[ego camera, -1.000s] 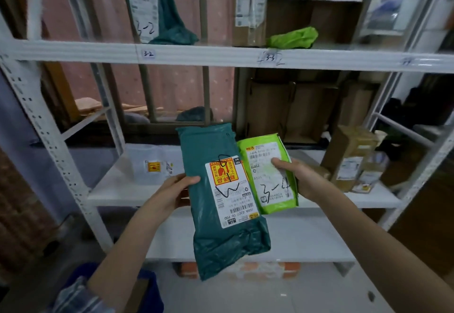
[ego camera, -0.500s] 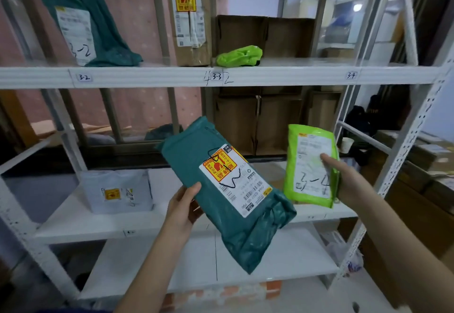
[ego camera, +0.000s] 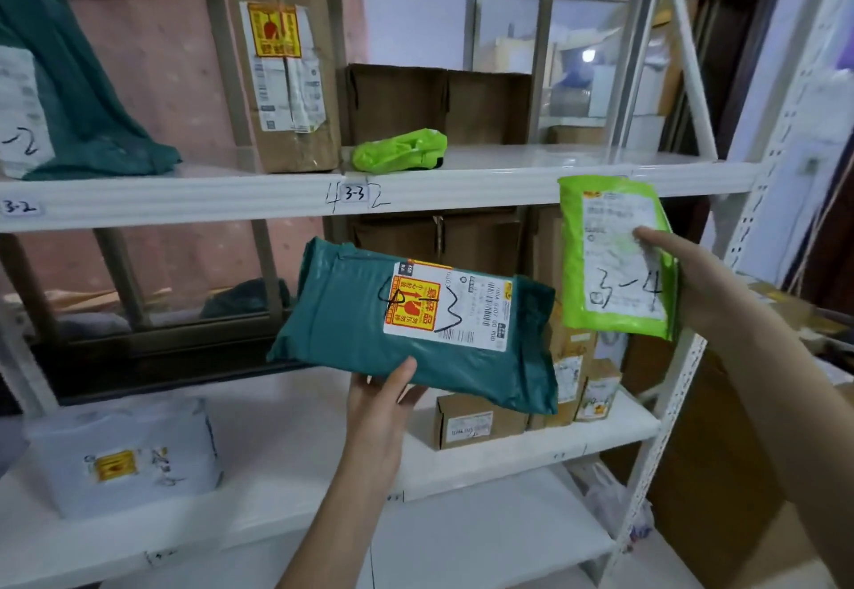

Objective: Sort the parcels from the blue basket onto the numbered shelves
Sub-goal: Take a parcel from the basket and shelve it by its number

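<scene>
Two parcels in hand, both unshelved.

Item 1: left hand (ego camera: 386,396), thumb over the lower edge of a teal bag (ego camera: 416,327) and fingers hidden beneath, holding it tilted in front of the lower shelf (ego camera: 286,459). Its handwritten number is turned sideways and not plainly readable.

Item 2: right hand (ego camera: 698,283), thumb pressed on the label, gripping a green bag (ego camera: 614,260) marked 3-4, raised upright against the front rail of the upper shelf (ego camera: 462,191), to the right of the 3-3 tag (ego camera: 355,193).

Already shelved, lower level: grey pouch (ego camera: 125,454) at left, small cardboard boxes (ego camera: 476,422) behind the teal bag.

Already shelved, upper level: green packet (ego camera: 399,151), tall carton (ego camera: 289,66), and another teal bag (ego camera: 69,103) above the 3-2 tag (ego camera: 19,207).

Blue basket: out of view, so the remaining count is unknown. By judgement, sorting is partly done; the green bag goes next, to the open stretch right of the packet.
</scene>
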`<move>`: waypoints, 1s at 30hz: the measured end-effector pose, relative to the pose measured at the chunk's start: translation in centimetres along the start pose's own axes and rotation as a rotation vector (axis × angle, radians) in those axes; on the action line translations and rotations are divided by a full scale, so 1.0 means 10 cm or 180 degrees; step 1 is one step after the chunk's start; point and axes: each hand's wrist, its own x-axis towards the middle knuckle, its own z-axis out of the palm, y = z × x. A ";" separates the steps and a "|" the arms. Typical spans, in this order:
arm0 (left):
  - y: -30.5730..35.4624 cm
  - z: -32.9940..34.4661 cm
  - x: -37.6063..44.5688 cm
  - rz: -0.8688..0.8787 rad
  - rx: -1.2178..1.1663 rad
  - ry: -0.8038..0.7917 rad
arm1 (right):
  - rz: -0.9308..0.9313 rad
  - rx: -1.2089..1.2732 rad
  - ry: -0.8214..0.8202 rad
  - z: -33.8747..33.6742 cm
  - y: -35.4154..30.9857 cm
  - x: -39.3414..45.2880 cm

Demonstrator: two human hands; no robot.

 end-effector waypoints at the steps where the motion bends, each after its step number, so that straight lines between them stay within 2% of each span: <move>1: -0.02 0.04 0.07 -0.0037 -0.0052 -0.0023 | -0.0053 -0.0004 -0.0054 0.05 -0.05 0.03; 5: -0.05 0.20 0.30 -0.0108 -0.0183 -0.0166 | -0.0228 -0.0021 -0.0225 0.27 -0.19 0.18; 15: -0.15 0.59 0.61 0.0046 -0.0253 -0.0495 | -0.0185 0.0018 -0.0137 0.41 -0.41 0.57; 30: -0.47 1.22 0.85 0.0572 -0.0119 -0.0213 | -0.0288 -0.0033 -0.0500 -0.04 -0.95 1.53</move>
